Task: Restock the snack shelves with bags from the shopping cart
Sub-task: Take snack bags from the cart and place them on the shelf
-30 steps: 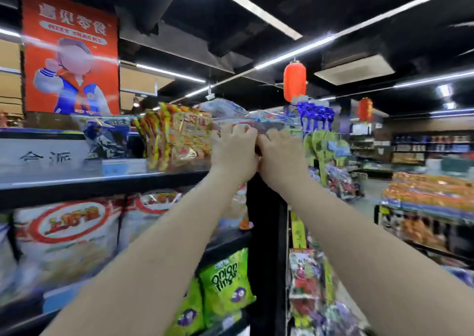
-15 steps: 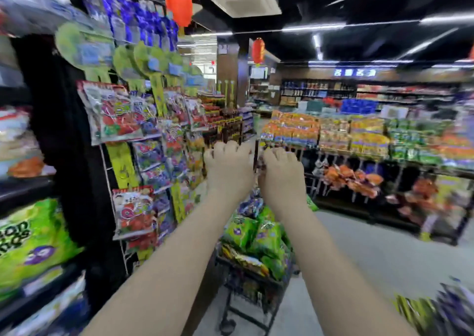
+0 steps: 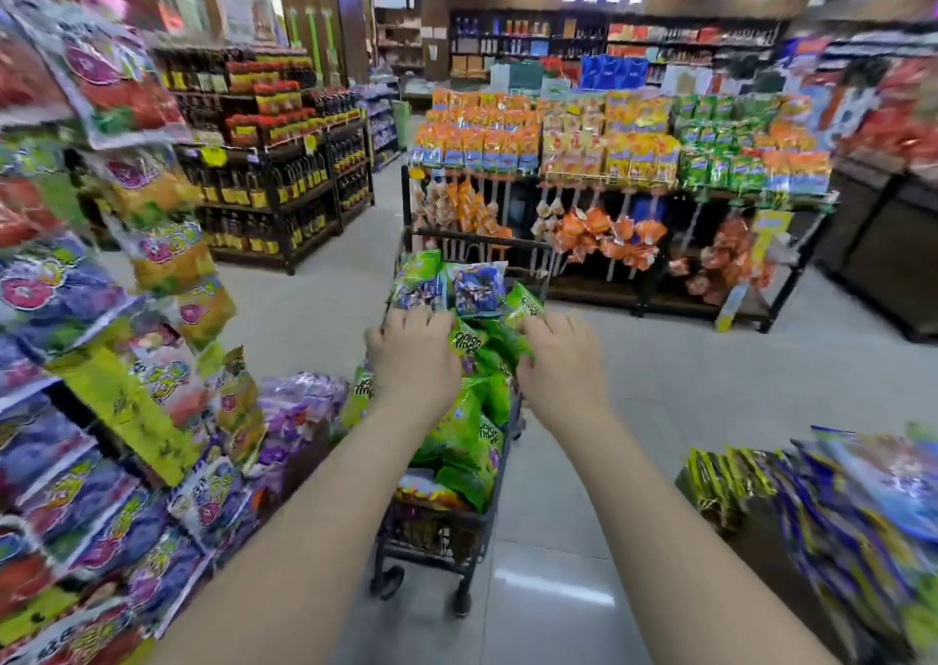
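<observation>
Both arms stretched out over shopping cart (image 3: pixel 436 532) in mid-aisle. Left hand (image 3: pixel 412 354) palm-down on heap of green snack bags (image 3: pixel 474 410), fingers (image 3: pixel 406 316) spread apart, resting on bag tops near blue bag (image 3: pixel 477 288); nothing clamped yet. Right hand (image 3: pixel 561 360) just beside, fingers curled loosely toward edge of a green bag, touching or nearly so; firm grip or not, cannot tell. No bag lifted clear of the cart.

Progress: cart piled well above its rim, green bags dominant, a few blue ones at far end, something orange low down. Judged far from finished, plenty left to shelve. Hanging snack rack (image 3: pixel 116 309) at left looks crowded, blurred by motion; gaps there not readable. Far display shelf (image 3: pixel 609 156) across the aisle appears full. Low shelf of bags (image 3: pixel 837 502) at right edge also stocked, blurred.

Current step, as judged: picking next bag or bags from the pile. Left to do: grasp, lift, turn to shelves, place, repeat.
</observation>
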`<state>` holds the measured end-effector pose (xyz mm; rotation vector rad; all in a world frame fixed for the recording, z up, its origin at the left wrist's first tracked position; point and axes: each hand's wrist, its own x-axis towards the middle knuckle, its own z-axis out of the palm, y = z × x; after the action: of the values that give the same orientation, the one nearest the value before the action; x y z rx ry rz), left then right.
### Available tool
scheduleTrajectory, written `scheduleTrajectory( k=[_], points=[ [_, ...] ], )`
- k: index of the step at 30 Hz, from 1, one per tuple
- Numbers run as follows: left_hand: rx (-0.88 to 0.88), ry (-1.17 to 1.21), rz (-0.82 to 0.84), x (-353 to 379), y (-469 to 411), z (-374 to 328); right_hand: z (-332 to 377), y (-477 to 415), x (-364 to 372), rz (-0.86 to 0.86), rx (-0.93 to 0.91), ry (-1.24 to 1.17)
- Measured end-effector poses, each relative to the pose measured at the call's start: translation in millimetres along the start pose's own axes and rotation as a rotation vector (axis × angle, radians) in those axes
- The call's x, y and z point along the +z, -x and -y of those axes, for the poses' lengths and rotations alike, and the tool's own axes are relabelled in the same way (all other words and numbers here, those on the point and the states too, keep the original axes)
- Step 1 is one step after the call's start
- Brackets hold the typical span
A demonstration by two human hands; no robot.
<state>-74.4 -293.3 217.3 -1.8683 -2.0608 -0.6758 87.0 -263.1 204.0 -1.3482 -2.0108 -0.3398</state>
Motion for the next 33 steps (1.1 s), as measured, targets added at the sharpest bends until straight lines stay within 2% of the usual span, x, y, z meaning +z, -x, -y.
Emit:
scheduleTrajectory(
  k=[4, 13, 18, 26, 33],
  points=[
    [0.017, 0.057, 0.064, 65.3, -54.4, 2.0, -42.6, -21.8, 64.6, 0.099, 0.092, -0.008],
    [-0.052, 0.066, 0.291, 199.8, -125.6, -32.2, -143.4, -70.9, 169.1, 0.343, 0.127, -0.048],
    [-0.273, 0.074, 0.334, 258.0, -174.2, -45.4, -199.7, -120.4, 229.5, 0.430, 0.040, -0.193],
    [-0.618, 0.088, 0.383, 310.1, -213.0, -63.8, -263.8, -192.7, 303.2, 0.625, 0.013, -0.414],
    [-0.763, 0.235, 0.326, 354.2, -262.9, -32.6, -273.2, -243.8, 372.5, 0.820, 0.271, -0.686]
  ],
)
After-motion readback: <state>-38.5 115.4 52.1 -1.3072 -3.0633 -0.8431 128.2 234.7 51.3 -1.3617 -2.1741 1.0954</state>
